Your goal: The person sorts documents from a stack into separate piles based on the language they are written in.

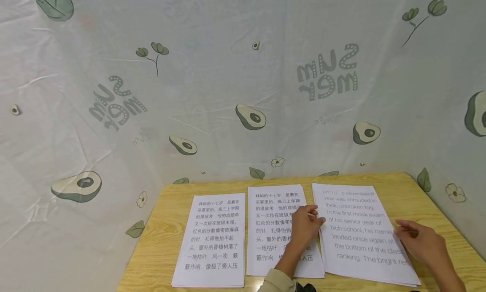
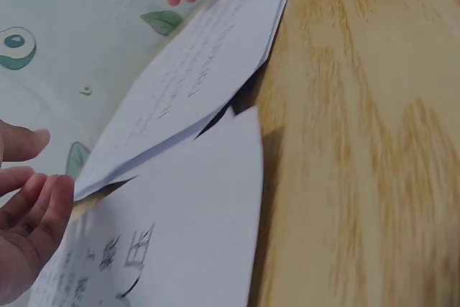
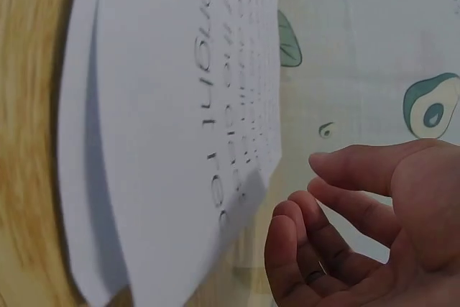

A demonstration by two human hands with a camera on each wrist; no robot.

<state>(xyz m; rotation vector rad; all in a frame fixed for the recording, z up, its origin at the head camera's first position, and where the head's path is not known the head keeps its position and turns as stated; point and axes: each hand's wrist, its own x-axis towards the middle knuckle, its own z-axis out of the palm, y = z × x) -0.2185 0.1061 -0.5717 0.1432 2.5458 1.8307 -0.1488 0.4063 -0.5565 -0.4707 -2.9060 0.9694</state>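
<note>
A stack of printed sheets with large English text (image 1: 353,228) lies on the right of the table, its top sheet a little askew over those below. My left hand (image 1: 303,226) is over the right side of the middle paper stack (image 1: 269,241), fingertips at the English stack's left edge. In the left wrist view, the left thumb and fingers (image 2: 54,210) are bent loosely and apart, with nothing between them. My right hand (image 1: 427,243) is beside the English stack's right edge. The right wrist view shows its fingers (image 3: 284,239) loosely curled, holding no paper.
Another paper stack (image 1: 214,237) with Chinese text lies at the left; the middle stack bears the same kind of print. All three rest on a wood-grain table (image 1: 159,224). Behind hangs a pale curtain (image 1: 212,72) with avocado and leaf prints, meeting the table's back edge.
</note>
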